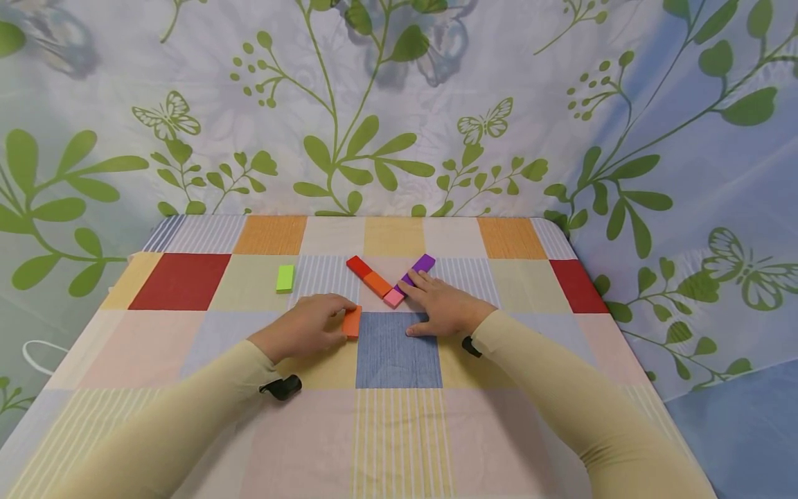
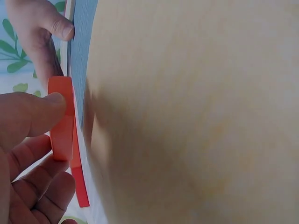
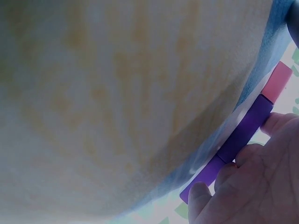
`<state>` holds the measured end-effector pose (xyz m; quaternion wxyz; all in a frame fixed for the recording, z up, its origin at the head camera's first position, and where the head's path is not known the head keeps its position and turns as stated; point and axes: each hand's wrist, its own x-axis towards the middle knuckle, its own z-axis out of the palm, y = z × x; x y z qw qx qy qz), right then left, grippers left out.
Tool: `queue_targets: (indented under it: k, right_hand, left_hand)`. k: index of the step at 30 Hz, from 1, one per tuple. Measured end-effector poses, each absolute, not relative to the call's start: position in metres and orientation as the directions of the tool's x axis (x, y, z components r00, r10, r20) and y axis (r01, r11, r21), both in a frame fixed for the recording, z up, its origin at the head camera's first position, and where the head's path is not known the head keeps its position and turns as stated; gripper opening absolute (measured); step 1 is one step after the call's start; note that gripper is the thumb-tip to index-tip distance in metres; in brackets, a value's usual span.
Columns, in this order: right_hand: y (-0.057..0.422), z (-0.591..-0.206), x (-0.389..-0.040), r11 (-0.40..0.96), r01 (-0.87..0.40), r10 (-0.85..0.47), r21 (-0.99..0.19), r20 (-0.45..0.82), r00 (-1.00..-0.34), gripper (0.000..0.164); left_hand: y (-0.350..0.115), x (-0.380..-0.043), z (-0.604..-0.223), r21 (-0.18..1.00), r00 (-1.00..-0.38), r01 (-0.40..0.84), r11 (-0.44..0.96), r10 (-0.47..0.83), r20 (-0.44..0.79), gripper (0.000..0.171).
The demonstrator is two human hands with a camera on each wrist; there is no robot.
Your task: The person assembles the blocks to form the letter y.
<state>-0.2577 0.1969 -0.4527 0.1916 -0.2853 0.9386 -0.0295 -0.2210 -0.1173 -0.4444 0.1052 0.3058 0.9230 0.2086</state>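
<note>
My left hand [image 1: 313,324] pinches an orange block [image 1: 352,323] between thumb and fingers, near the front left of a V of small blocks. In the left wrist view that held block [image 2: 61,140] stands close before the row. The V's left arm is a red block [image 1: 357,266] and another orange block [image 1: 377,283]. A pink block [image 1: 394,298] forms the tip. Up the right arm run a dark purple block [image 3: 245,128] and a lighter purple block [image 1: 424,263]. Along these purple blocks rest the extended fingers of my right hand [image 1: 445,305], its thumb spread toward me.
Left of the V lies a light green block [image 1: 285,278]. A patchwork cloth [image 1: 399,360] covers the table. Behind it hangs a leaf-patterned curtain [image 1: 374,90], with more fabric at the right side. A white loop [image 1: 40,352] sticks out by the left edge.
</note>
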Motion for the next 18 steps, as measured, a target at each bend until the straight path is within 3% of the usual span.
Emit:
queue_targets:
  k: [18]
  right_hand:
    - [0.197,-0.452,-0.258,0.835,-0.523,-0.548,-0.171,-0.342,-0.763,0.105]
  left_hand:
    - [-0.083,-0.230,-0.452,0.468,-0.717,0.583,0.664,0.691,-0.086,0.048]
